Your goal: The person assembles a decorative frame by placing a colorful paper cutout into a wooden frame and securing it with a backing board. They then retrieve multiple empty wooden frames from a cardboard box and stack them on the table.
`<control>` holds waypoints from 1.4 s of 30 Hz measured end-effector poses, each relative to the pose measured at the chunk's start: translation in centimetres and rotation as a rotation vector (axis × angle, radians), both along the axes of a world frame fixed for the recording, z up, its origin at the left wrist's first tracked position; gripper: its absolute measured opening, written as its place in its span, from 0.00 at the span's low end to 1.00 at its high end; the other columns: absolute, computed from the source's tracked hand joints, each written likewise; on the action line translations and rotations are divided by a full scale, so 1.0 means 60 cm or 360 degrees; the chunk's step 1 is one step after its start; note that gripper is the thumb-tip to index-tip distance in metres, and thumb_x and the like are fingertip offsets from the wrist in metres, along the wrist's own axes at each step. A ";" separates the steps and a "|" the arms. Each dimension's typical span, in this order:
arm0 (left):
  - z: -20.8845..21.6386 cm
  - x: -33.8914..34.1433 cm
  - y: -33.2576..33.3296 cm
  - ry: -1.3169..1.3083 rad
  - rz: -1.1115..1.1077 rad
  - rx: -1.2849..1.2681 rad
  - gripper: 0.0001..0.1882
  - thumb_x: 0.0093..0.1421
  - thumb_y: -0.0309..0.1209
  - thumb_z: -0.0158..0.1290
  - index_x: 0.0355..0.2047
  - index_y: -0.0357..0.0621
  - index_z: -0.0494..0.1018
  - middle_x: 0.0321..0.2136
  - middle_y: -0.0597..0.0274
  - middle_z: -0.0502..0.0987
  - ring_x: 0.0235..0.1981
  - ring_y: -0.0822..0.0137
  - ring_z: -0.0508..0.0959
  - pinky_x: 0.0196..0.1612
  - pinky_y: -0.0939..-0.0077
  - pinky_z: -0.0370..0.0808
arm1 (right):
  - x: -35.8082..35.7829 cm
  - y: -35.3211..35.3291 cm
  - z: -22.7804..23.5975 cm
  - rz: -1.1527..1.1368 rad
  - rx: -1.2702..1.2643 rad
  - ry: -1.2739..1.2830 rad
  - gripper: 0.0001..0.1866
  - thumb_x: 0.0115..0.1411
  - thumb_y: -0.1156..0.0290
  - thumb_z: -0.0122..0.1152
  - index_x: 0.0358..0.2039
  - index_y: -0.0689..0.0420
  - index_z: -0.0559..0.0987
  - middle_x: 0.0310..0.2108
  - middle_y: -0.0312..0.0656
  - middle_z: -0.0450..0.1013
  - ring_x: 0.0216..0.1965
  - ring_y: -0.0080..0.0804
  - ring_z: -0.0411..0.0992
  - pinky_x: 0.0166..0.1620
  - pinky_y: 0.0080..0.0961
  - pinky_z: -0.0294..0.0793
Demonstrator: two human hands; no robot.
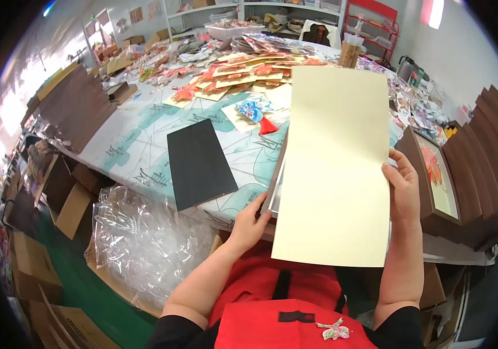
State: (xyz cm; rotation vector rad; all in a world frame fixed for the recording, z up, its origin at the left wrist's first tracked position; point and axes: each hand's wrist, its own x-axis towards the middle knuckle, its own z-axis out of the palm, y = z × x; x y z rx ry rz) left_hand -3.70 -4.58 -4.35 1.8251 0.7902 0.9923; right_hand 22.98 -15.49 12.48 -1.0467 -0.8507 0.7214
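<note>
A long cream-coloured sheet of card (336, 166) is held up in front of me, with a faint crease or bend across its middle. My right hand (403, 186) pinches its right edge, thumb in front. Under the card lies a brown box frame (274, 192), mostly hidden, showing only its left side. My left hand (250, 224) is closed round that frame's near left corner. To the left, a black rectangular board (199, 166) lies flat on the patterned tablecloth (135, 142). Beyond it rests a blue ornament (253, 109) with a red tassel (268, 127) on a cream card.
Stacked cream cards with red ornaments (249, 72) cover the table's far middle. Brown frames (476, 168) stand at the right, and more (71, 110) at the far left. A carton of clear plastic wrap (147, 244) sits below the front edge. Shelves line the back wall.
</note>
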 end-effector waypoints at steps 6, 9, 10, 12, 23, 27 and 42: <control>0.004 -0.013 -0.019 -0.0067 -0.0026 -0.0099 0.22 0.58 0.32 0.50 0.52 0.36 0.65 0.46 0.44 0.72 0.49 0.52 0.72 0.50 0.68 0.67 | 0.038 0.006 -0.039 0.0473 -0.0336 0.0379 0.17 0.58 0.75 0.52 0.48 0.64 0.68 0.39 0.44 0.73 0.36 0.26 0.75 0.38 0.21 0.76; 0.016 -0.020 -0.019 -0.0012 -0.0028 -0.0071 0.22 0.58 0.32 0.49 0.52 0.37 0.66 0.46 0.44 0.72 0.49 0.52 0.72 0.51 0.68 0.67 | 0.040 0.013 -0.077 0.0526 -0.0464 0.0517 0.17 0.59 0.75 0.51 0.49 0.64 0.67 0.39 0.44 0.74 0.35 0.25 0.75 0.37 0.20 0.77; 0.016 -0.019 -0.018 -0.0048 -0.0046 -0.0066 0.22 0.58 0.32 0.49 0.52 0.37 0.66 0.46 0.45 0.72 0.49 0.53 0.72 0.51 0.69 0.67 | 0.042 0.017 -0.093 0.0524 -0.0507 0.0555 0.17 0.59 0.75 0.51 0.49 0.64 0.67 0.39 0.44 0.74 0.34 0.25 0.75 0.36 0.19 0.77; 0.015 -0.021 -0.020 -0.0078 -0.0056 -0.0173 0.22 0.58 0.32 0.49 0.52 0.37 0.66 0.46 0.46 0.72 0.49 0.54 0.72 0.51 0.69 0.67 | 0.039 0.028 -0.108 0.0509 -0.0588 0.0607 0.17 0.59 0.75 0.51 0.49 0.64 0.67 0.37 0.43 0.74 0.30 0.21 0.74 0.31 0.15 0.76; 0.004 -0.023 -0.014 -0.0139 -0.0081 -0.0169 0.21 0.58 0.32 0.50 0.51 0.36 0.66 0.46 0.47 0.72 0.47 0.55 0.72 0.50 0.70 0.68 | 0.071 0.087 -0.160 0.0379 -0.0730 0.0539 0.14 0.59 0.76 0.52 0.45 0.64 0.69 0.22 0.31 0.70 0.12 0.07 0.57 0.14 0.05 0.57; 0.005 -0.021 -0.014 -0.0171 -0.0101 -0.0203 0.21 0.58 0.31 0.50 0.51 0.36 0.66 0.46 0.47 0.72 0.47 0.55 0.72 0.49 0.70 0.68 | 0.088 0.093 -0.165 0.0304 -0.0750 0.0371 0.12 0.58 0.77 0.52 0.43 0.65 0.70 0.20 0.31 0.69 0.11 0.09 0.56 0.14 0.06 0.56; 0.009 -0.021 -0.016 -0.0126 -0.0102 -0.0269 0.21 0.58 0.29 0.49 0.52 0.35 0.65 0.48 0.47 0.71 0.50 0.58 0.71 0.52 0.71 0.67 | 0.097 0.118 -0.183 0.0068 -0.0787 0.0164 0.15 0.56 0.76 0.54 0.44 0.65 0.69 0.18 0.30 0.66 0.12 0.12 0.56 0.15 0.11 0.54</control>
